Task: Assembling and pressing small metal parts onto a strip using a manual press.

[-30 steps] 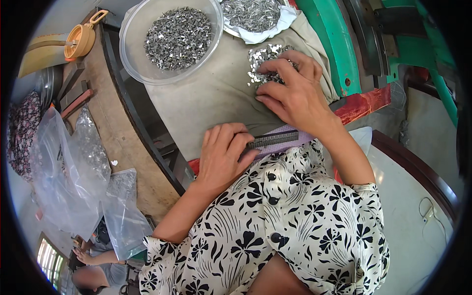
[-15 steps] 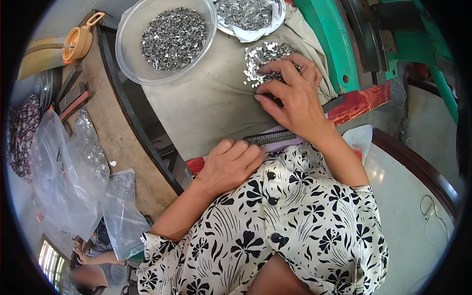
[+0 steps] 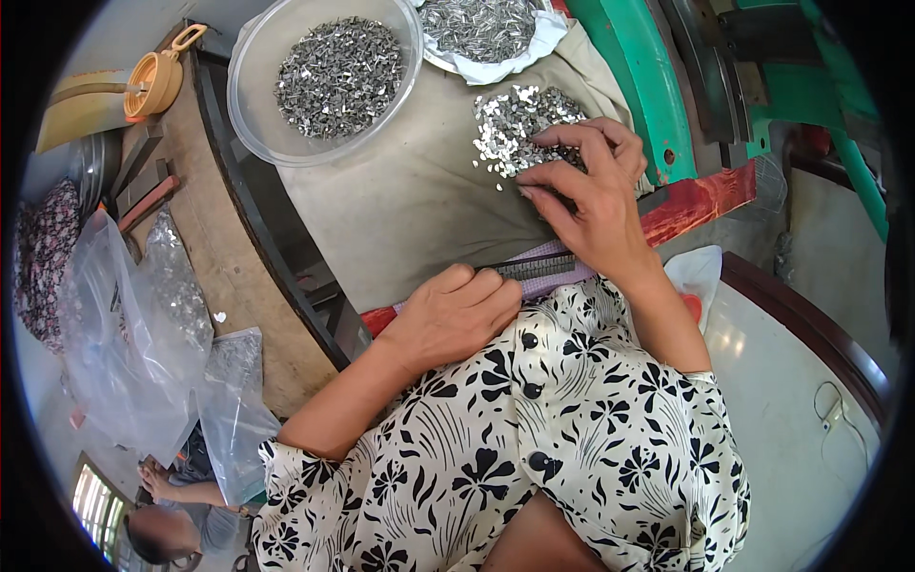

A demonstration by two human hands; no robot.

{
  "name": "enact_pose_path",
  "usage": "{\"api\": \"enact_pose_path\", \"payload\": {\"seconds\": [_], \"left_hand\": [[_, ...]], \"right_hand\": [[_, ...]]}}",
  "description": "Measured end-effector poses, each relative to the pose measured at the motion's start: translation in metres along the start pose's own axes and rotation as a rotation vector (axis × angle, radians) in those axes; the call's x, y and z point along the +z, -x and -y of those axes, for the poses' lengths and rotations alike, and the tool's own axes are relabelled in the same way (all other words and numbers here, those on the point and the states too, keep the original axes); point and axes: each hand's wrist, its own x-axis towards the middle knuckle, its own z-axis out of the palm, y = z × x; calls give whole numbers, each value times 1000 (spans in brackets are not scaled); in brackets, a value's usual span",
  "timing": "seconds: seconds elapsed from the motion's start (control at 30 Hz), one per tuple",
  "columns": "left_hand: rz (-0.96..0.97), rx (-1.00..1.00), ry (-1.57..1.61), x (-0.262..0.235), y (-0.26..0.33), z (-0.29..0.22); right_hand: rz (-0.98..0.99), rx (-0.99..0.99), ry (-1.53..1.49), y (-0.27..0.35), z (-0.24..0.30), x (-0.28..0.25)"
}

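A loose pile of small shiny metal pieces (image 3: 515, 124) lies on the greyish-tan cloth (image 3: 381, 210). My right hand (image 3: 596, 195) reaches over the pile's near right side, its fingers bent. Thumb and index finger come together at the pile's near edge; anything between them is too small to make out. Close to my body, my left hand (image 3: 457, 313) is curled at the left end of a dark ridged strip (image 3: 534, 269), which lies over a lilac cloth. Those curled fingers hide that end of the strip, and I cannot see whether they grip it.
A clear round tub (image 3: 250, 124) of small metal pieces stands at the far left of the cloth. Beside it is a lined bowl (image 3: 538, 43) of thin metal pieces. Green machinery (image 3: 658, 114) borders the right. Plastic bags (image 3: 133, 353) lie leftward; another person (image 3: 176, 524) sits at lower left.
My right hand has shifted right and slightly nearer, uncovering more of the pile. My left hand has moved a little to the right.
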Motion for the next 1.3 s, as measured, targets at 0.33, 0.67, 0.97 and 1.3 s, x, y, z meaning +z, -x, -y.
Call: {"api": "enact_pose_path", "payload": {"seconds": [0.33, 0.67, 0.97, 1.3], "left_hand": [[-30, -376, -153, -23, -12, 41], [-120, -472, -12, -19, -16, 44], [-212, -614, 173, -12, -13, 47], [-207, -590, 208, -18, -11, 40]], "right_hand": [[65, -71, 65, -7, 7, 9], [-23, 44, 94, -4, 17, 11], [91, -54, -163, 28, 17, -2], [42, -46, -81, 24, 9, -2]]}}
